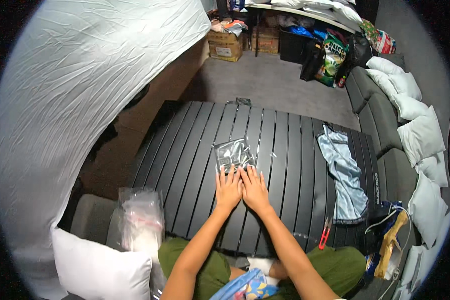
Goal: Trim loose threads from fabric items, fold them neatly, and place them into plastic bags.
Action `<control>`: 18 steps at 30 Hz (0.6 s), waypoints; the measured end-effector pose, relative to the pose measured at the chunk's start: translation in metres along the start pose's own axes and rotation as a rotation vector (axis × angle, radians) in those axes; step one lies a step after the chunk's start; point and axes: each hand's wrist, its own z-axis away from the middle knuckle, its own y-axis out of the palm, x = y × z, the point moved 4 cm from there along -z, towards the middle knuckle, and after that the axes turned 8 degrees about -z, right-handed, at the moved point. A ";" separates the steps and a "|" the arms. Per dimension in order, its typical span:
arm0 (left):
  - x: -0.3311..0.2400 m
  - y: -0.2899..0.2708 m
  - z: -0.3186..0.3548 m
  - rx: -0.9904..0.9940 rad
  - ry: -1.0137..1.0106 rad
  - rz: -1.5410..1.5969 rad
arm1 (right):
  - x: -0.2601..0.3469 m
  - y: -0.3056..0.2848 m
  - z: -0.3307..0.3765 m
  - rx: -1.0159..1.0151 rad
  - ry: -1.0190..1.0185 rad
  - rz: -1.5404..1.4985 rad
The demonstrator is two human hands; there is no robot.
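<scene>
A clear plastic bag (234, 153), flat and shiny with something dark inside or the dark table showing through, lies on the black slatted table (195, 150). My left hand (229, 190) lies flat, its fingertips on the bag's near edge. Close beside it, my right hand (254, 189) is also flat, fingers stretched forward onto the same edge. Both hands are open and grip nothing. Right of them, a light blue satin garment with dark lace trim (342, 172) is spread out. Near the table's front right edge lies a small red-handled cutting tool (325, 234).
A stack of clear plastic bags (142, 217) and a white pillow (102, 265) are at my left. Grey sofa seats (380, 120) with white pillows (422, 132) line the right. Cardboard boxes (225, 46) stand at the back. A white sheet (95, 75) hangs on the left.
</scene>
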 end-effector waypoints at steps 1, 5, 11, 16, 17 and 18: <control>0.008 0.005 -0.011 -0.012 0.006 -0.005 | -0.001 0.005 -0.013 -0.002 -0.027 0.031; 0.035 0.033 -0.078 -0.011 0.066 -0.063 | -0.027 0.033 -0.078 -0.010 -0.043 0.057; 0.079 0.082 -0.200 0.095 -0.126 -0.006 | -0.066 0.065 -0.174 -0.034 -0.052 0.202; 0.085 0.079 -0.221 -0.153 -0.069 0.010 | -0.072 0.068 -0.185 -0.065 -0.028 0.269; 0.078 0.082 -0.229 -0.027 -0.067 0.069 | -0.080 0.066 -0.185 -0.075 -0.013 0.297; 0.080 0.087 -0.234 0.086 -0.069 0.105 | -0.082 0.068 -0.187 -0.096 -0.013 0.307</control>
